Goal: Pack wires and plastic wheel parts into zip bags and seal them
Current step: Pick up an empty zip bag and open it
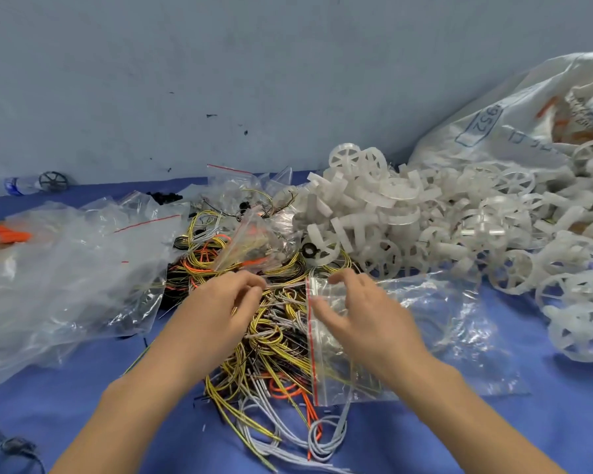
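Observation:
A tangle of yellow, grey, orange and black wires (271, 340) lies on the blue table in front of me. My left hand (225, 302) is over the pile and pinches a few grey wires between thumb and fingers. My right hand (360, 309) rests with spread fingers on a clear zip bag (343, 374) with a red seal strip, holding its mouth toward the wires. A heap of white plastic wheel parts (425, 220) is spread at the right.
A loose stack of empty clear zip bags (59, 278) covers the left of the table. A large white sack (514, 121) spills wheels at the back right. A filled small bag (254, 244) lies behind the wires. A grey wall rises behind the table.

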